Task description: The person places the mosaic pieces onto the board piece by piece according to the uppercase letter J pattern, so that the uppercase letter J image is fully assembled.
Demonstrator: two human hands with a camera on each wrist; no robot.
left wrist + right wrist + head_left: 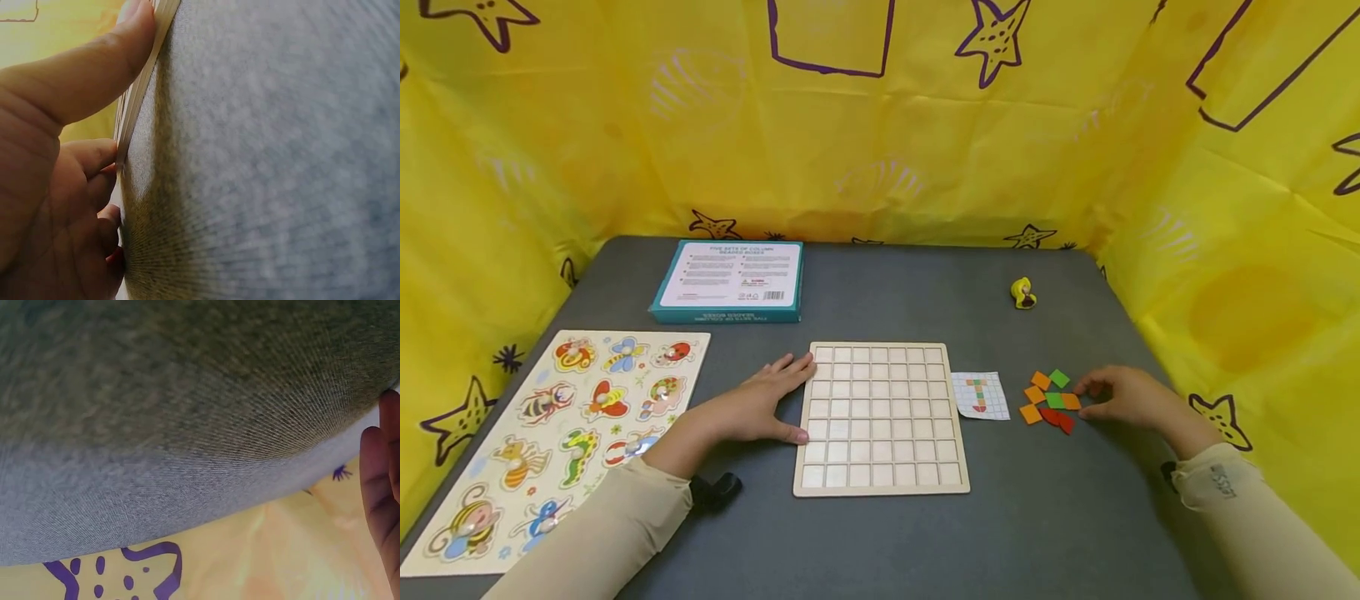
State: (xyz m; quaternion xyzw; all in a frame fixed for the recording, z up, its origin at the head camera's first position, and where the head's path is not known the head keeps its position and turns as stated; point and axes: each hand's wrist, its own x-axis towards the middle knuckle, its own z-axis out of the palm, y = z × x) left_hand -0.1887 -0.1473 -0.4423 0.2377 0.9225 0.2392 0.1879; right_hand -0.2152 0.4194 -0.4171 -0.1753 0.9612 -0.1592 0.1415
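Observation:
My left hand (767, 402) rests along the left edge of a square wooden grid board (880, 419), fingers spread, with the thumb lower down. The left wrist view has its thumb (94, 78) and fingertips against the board's side (134, 112). Beside a loose cluster of orange, green and red tiles, my right hand (1127, 398) hovers low, thumb and forefinger apart near an orange tile (1070, 402). Something red shows under its fingers. A green tile (1058, 378) and a red piece (1065, 422) lie close by. In the right wrist view only some fingers (378, 481) appear, at the right edge.
A small pattern card (981, 396) lies between board and tiles. At the left is an insect peg puzzle (591, 408), partly under the left sleeve. A teal box (727, 281) sits at the back left, a small yellow figure (1022, 293) at the back right. Yellow cloth (880, 158) surrounds the table.

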